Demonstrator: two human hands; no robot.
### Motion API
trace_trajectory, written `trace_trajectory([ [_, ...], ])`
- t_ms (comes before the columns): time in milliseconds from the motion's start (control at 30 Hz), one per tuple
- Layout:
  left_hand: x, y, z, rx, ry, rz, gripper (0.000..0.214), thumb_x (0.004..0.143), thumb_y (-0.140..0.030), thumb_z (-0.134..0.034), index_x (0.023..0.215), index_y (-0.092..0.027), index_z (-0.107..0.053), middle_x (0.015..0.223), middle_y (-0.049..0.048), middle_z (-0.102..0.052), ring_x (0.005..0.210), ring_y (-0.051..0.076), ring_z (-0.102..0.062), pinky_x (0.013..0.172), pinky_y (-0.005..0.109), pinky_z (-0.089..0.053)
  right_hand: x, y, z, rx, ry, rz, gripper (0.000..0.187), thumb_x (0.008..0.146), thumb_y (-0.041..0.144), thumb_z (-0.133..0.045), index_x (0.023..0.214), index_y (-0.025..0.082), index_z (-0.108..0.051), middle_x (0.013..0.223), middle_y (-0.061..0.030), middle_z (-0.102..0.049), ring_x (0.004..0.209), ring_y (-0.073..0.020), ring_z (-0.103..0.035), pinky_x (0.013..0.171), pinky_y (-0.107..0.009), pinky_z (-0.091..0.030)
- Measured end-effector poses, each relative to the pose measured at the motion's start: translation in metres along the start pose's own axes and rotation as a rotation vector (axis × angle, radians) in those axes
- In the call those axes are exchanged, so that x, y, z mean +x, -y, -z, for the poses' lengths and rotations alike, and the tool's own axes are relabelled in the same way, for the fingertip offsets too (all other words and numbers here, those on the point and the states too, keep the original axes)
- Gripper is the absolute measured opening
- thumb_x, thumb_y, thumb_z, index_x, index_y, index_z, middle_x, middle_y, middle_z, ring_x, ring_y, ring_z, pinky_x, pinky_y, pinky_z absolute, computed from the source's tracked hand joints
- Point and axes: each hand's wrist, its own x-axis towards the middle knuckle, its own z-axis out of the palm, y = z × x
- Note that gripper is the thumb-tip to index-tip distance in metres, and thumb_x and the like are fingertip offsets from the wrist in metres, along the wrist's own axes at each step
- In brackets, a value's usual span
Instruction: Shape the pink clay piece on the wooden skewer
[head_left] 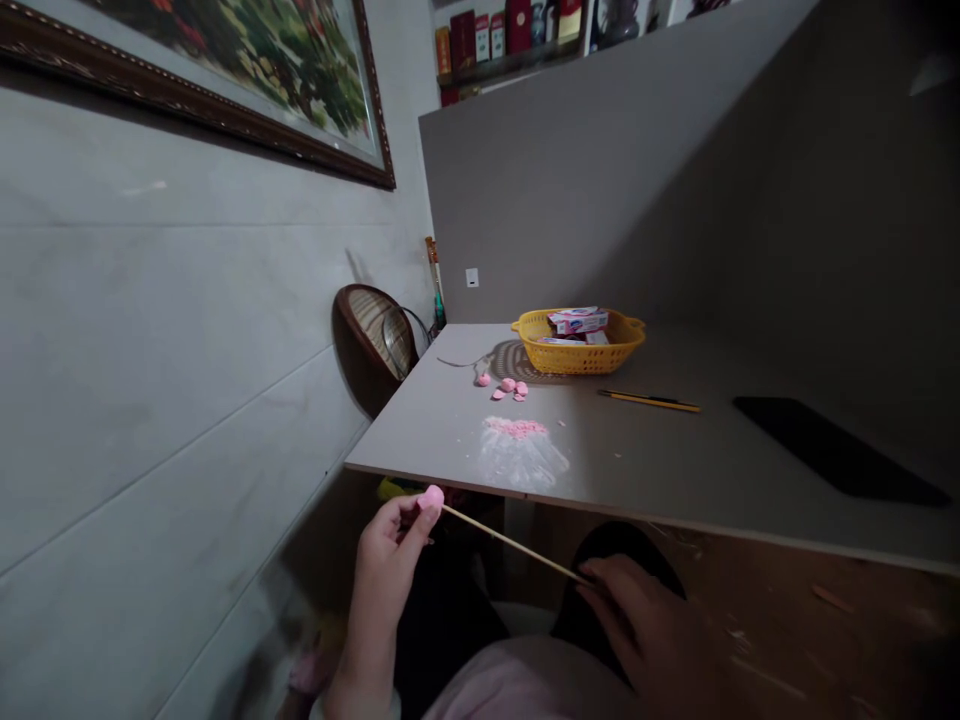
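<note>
My left hand (394,545) pinches a small pink lump (431,497) just in front of the table edge. A thin wooden stick (510,542) runs from the lump down to my right hand (634,610), whose fingers are closed on its other end. The stick's tip meets the pink lump; how deep it goes in is hidden. On the table (420,440), beyond my hands, pink crumbs (517,428) lie with a smear of whitish powder (525,462). Several pink pieces (510,387) are further back.
A yellow basket (585,358) holding small boxes stands at the back. Right of the crumbs lie a yellow-and-black pencil-like tool (651,402) and a flat black object (832,450). A tiled wall (187,400) borders the left, with a woven round tray (375,330) leaning there.
</note>
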Motion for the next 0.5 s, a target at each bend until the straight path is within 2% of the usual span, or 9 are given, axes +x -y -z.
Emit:
trace_trajectory([
  [67,-0.002,-0.002,-0.002,0.007,0.003,-0.016,0.039,0.076,-0.053,-0.079,0.09,-0.017,-0.077,0.086,0.0075,-0.078,0.076,0.02,-0.069,0.063,0.027,-0.055,-0.003,-0.004,0.003,0.052,0.026,-0.044,0.034,0.092,0.05,-0.048,0.088,0.025,-0.07,0.089,-0.007,-0.074,0.083,-0.0264,-0.068,0.077,-0.037,-0.045],
  [100,-0.003,-0.004,-0.002,0.016,0.005,-0.039,0.037,0.077,-0.052,-0.079,0.09,-0.017,-0.077,0.085,0.0067,-0.077,0.074,0.02,-0.068,0.063,0.027,-0.055,-0.003,-0.005,0.003,0.144,0.106,-0.111,0.035,0.09,0.052,-0.051,0.081,0.024,-0.069,0.077,-0.0045,-0.07,0.072,-0.0224,-0.064,0.069,-0.033,-0.043],
  [167,-0.005,-0.01,-0.001,0.035,0.025,-0.106,0.031,0.08,-0.048,-0.078,0.088,-0.017,-0.076,0.084,0.0052,-0.076,0.072,0.018,-0.067,0.065,0.026,-0.054,-0.002,-0.007,0.0,0.43,0.359,-0.291,0.037,0.086,0.056,-0.055,0.072,0.023,-0.064,0.055,0.0026,-0.052,0.049,-0.0131,-0.043,0.051,-0.026,-0.031],
  [233,-0.006,-0.016,0.001,0.058,0.066,-0.17,0.026,0.083,-0.044,-0.077,0.088,-0.018,-0.075,0.085,0.0049,-0.076,0.076,0.019,-0.068,0.07,0.026,-0.054,-0.001,-0.009,-0.003,0.717,0.596,-0.43,0.04,0.082,0.059,-0.058,0.07,0.021,-0.061,0.05,0.0079,-0.035,0.044,-0.0085,-0.022,0.045,-0.025,-0.016],
  [267,-0.007,-0.018,0.001,0.069,0.088,-0.188,0.024,0.084,-0.042,-0.076,0.088,-0.019,-0.076,0.088,0.0054,-0.076,0.08,0.019,-0.069,0.072,0.027,-0.054,0.0,-0.009,-0.004,0.792,0.656,-0.455,0.041,0.082,0.061,-0.059,0.071,0.021,-0.061,0.05,0.0089,-0.033,0.044,-0.0079,-0.019,0.045,-0.025,-0.013],
  [300,-0.007,-0.019,0.002,0.079,0.102,-0.193,0.023,0.085,-0.041,-0.075,0.09,-0.019,-0.076,0.091,0.006,-0.077,0.083,0.02,-0.069,0.074,0.027,-0.053,0.0,-0.009,-0.004,0.797,0.652,-0.449,0.043,0.082,0.063,-0.059,0.071,0.021,-0.061,0.051,0.0089,-0.033,0.044,-0.0078,-0.019,0.045,-0.024,-0.014],
  [367,-0.009,-0.019,0.001,0.088,0.09,-0.172,0.024,0.085,-0.042,-0.075,0.093,-0.018,-0.076,0.093,0.0072,-0.077,0.084,0.02,-0.07,0.075,0.027,-0.053,-0.002,-0.01,-0.002,0.617,0.506,-0.36,0.042,0.083,0.062,-0.059,0.074,0.022,-0.064,0.053,0.0058,-0.045,0.046,-0.0092,-0.034,0.045,-0.023,-0.024],
  [433,-0.01,-0.016,-0.002,0.08,0.052,-0.121,0.028,0.084,-0.044,-0.075,0.093,-0.017,-0.076,0.092,0.0077,-0.078,0.08,0.02,-0.069,0.072,0.028,-0.054,-0.006,-0.011,0.001,0.299,0.241,-0.217,0.035,0.085,0.056,-0.06,0.085,0.023,-0.07,0.068,-0.001,-0.066,0.059,-0.0156,-0.057,0.056,-0.025,-0.041],
  [500,-0.01,-0.012,-0.005,0.064,0.022,-0.077,0.032,0.083,-0.047,-0.075,0.093,-0.017,-0.076,0.09,0.0074,-0.077,0.077,0.02,-0.068,0.068,0.027,-0.053,-0.01,-0.011,0.005,0.026,-0.001,-0.07,0.031,0.087,0.05,-0.057,0.095,0.025,-0.074,0.089,-0.0073,-0.076,0.078,-0.0249,-0.069,0.071,-0.034,-0.049],
])
